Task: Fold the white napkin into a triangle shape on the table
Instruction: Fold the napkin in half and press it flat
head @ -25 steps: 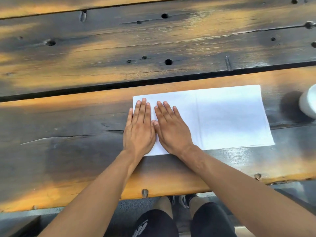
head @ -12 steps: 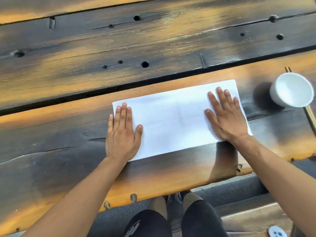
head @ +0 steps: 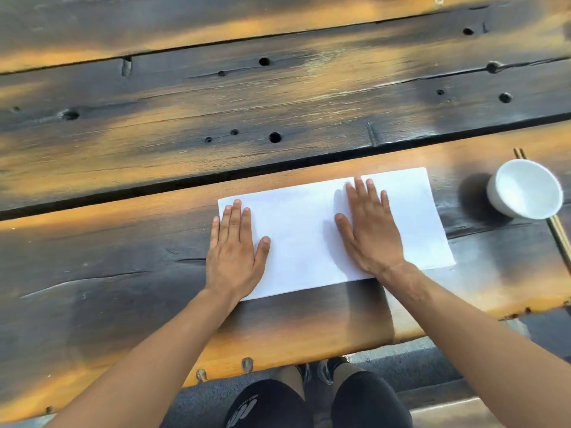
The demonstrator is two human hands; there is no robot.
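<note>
- Two flat hands are pressed on the white napkin point(head: 306, 233), which lies as a long rectangle on the near plank of the wooden table point(head: 154, 242), close to its front edge.
- The left hand point(head: 234, 251) is laid over the napkin's left end, fingers straight and close together, thumb spread; its outer fingers overlap the short edge, and nothing is gripped.
- The right hand point(head: 369, 230) is spread flat right of the napkin's middle, fingers extended toward the far edge; nothing is pinched or lifted.
- The flat pressure is judged to serve smoothing the layers and pinning the sheet so it cannot slide (no diagonal fold is visible yet, so the triangle is not begun).
- A white bowl point(head: 525, 188) stands to the right, apart from the napkin, with chopsticks point(head: 556, 230) running under or behind it.
- Neither is judged to obstruct a corner fold, though a wide sweep of the right end could brush the bowl.
- Knot holes and a gap between planks are seen beyond the napkin, not under it.
</note>
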